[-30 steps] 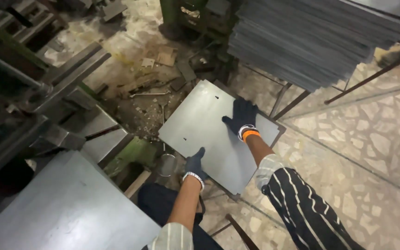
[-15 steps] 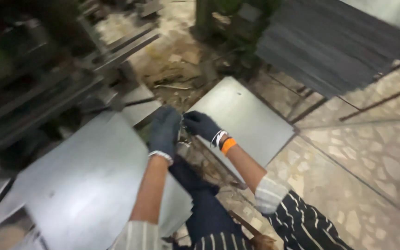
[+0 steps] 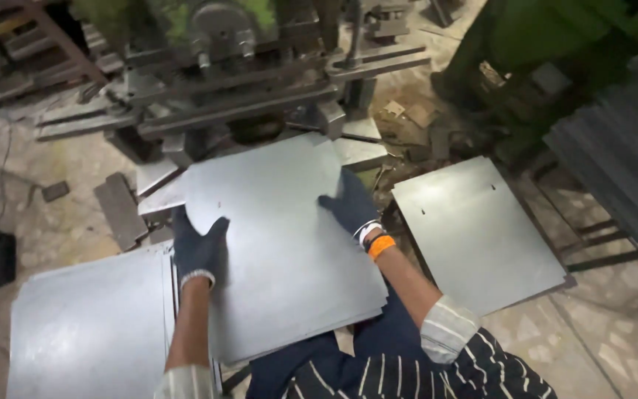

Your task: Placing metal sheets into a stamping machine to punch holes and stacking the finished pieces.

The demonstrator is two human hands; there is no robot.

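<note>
I see both gloved hands lying flat on the top metal sheet [image 3: 282, 251], left hand [image 3: 197, 247] at its left edge, right hand [image 3: 350, 205] at its right; neither grip closes, and the sheet sits just near the press [image 3: 245, 89].

We note a grey metal sheet [image 3: 282, 251], flat and rectangular with small slots near its edges, lying slightly skewed atop a stack of like sheets before the press.
</note>
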